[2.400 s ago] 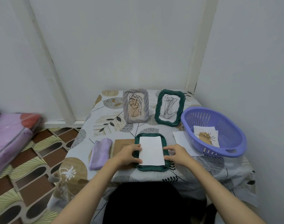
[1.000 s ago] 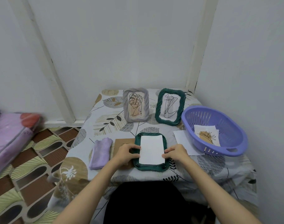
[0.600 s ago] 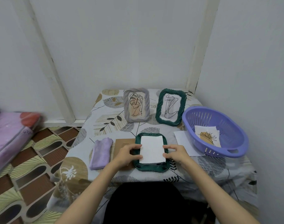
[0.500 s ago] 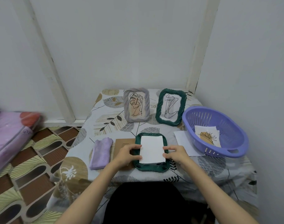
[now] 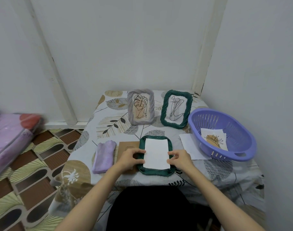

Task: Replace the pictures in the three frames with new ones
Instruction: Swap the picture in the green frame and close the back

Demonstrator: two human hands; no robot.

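Observation:
A dark green frame (image 5: pixel 155 171) lies face down near the table's front edge, with a white sheet (image 5: pixel 156 152) laid in its back. My left hand (image 5: pixel 129 158) pinches the sheet's left edge at the frame's rim. My right hand (image 5: pixel 180 158) pinches the right edge in the same way. A grey frame (image 5: pixel 140 106) and a second green frame (image 5: pixel 175 109) stand upright at the back, each holding a line drawing. A brown backing board (image 5: pixel 125 146) lies left of the flat frame, partly under my left hand.
A purple basket (image 5: pixel 242 154) at the right holds printed pictures (image 5: pixel 214 139). A white sheet (image 5: pixel 190 147) lies between basket and frame. A folded lilac cloth (image 5: pixel 104 155) lies at the left. Walls close the table's back and right; a mattress (image 5: pixel 9 139) lies on the floor left.
Both hands have stayed at the white sheet's side edges, with small shifts of the fingers along them. The sheet sits a little straighter in the frame.

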